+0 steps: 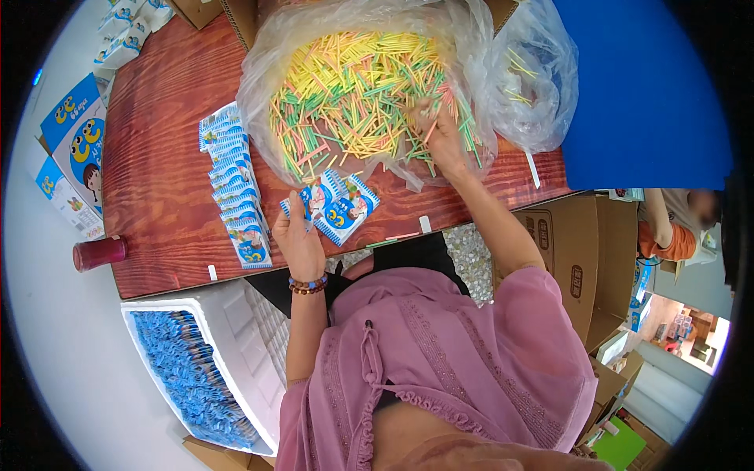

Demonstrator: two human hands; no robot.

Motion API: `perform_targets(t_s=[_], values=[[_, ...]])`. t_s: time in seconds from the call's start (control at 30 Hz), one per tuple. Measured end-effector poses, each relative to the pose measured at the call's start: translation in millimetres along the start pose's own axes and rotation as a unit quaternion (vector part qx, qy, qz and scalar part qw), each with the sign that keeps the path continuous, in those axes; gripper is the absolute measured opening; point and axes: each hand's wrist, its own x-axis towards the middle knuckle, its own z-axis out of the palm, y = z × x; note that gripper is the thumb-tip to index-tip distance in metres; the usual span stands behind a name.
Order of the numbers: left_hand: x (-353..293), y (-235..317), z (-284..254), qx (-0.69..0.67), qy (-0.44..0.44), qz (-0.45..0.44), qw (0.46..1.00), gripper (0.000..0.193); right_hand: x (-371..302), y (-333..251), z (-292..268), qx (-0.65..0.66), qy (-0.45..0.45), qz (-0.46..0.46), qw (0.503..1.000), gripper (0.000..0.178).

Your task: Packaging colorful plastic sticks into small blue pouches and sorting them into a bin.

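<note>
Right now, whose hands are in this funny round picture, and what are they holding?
These aren't robot hands: they're a person's own bare hands. The picture comes from a wide camera worn on the head, looking down, so straight edges look bent. On the reddish-brown table lie a clear plastic bag with thin yellow, green and pink sticks, and an overlapping row of packets. The left hand holds small blue-and-white packets. The right hand is among the sticks; its grip isn't clear.

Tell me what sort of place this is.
Probably a small packing workshop: a big heap of coloured sticks on the table, a row of small packets beside it, and a white foam box filled with blue packaging.
</note>
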Motion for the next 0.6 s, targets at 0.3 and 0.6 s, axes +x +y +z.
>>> perform_targets(t_s=[0.3,0.6], values=[[-0.2,0.1,2.9,0.013,0.001,0.003,1.000,0.024,-0.6,11.5,-5.0,-0.165,-0.077,-0.014,0.983,0.013],[4.8,-0.2,10.1,0.027,-0.029,0.013,0.999,0.026,4.7,-21.4,0.9,-0.079,-0.035,-0.105,0.991,0.023]])
